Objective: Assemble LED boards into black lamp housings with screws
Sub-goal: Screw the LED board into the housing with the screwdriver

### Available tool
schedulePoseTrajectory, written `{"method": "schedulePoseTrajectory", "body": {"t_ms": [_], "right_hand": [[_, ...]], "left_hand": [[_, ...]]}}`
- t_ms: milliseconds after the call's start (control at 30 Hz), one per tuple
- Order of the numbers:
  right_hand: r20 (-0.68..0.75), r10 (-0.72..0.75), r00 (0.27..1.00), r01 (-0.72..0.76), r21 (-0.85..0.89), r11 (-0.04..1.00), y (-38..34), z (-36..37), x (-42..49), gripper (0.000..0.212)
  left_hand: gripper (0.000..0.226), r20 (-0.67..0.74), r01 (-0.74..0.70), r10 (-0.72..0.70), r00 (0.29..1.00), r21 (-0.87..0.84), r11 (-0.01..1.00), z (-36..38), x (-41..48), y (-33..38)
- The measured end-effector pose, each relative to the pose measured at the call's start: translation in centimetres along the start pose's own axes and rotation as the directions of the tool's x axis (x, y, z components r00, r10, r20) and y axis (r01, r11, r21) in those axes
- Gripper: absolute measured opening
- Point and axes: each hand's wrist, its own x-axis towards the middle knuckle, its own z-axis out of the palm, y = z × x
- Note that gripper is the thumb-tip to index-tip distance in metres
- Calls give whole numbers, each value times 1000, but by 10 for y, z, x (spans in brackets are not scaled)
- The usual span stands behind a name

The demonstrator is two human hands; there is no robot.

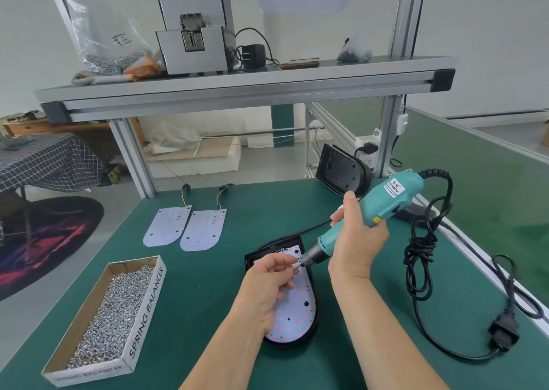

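A black lamp housing (pixel 315 323) lies on the green table with a white LED board (pixel 300 309) seated inside it. My right hand (pixel 358 235) grips a teal electric screwdriver (pixel 383 202), tilted down to the left, its bit tip just above the board's upper part. My left hand (pixel 267 288) rests over the board's left side and pinches a small screw (pixel 296 266) against the bit tip. Two loose LED boards (pixel 167 226) (pixel 203 230) with short wires lie side by side farther back on the left.
A cardboard box of screws (pixel 101 318) sits at the front left. Another black housing (pixel 340 173) leans at the back right near a power strip (pixel 367 150). The screwdriver's black cable (pixel 421 259) coils on the right. A shelf (pixel 237 89) overhead carries a screw feeder machine (pixel 194 33).
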Motion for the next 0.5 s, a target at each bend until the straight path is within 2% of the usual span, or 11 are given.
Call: {"method": "schedulePoseTrajectory", "body": {"t_ms": [133, 500], "right_hand": [[8, -2, 1000, 2, -11, 1000, 0, -3, 1, 22], [19, 13, 1000, -13, 26, 1000, -11, -5, 14, 24]], "left_hand": [[35, 8, -4, 4, 1000, 9, 1000, 0, -2, 1], [16, -51, 19, -14, 999, 91, 996, 4, -9, 6]]}}
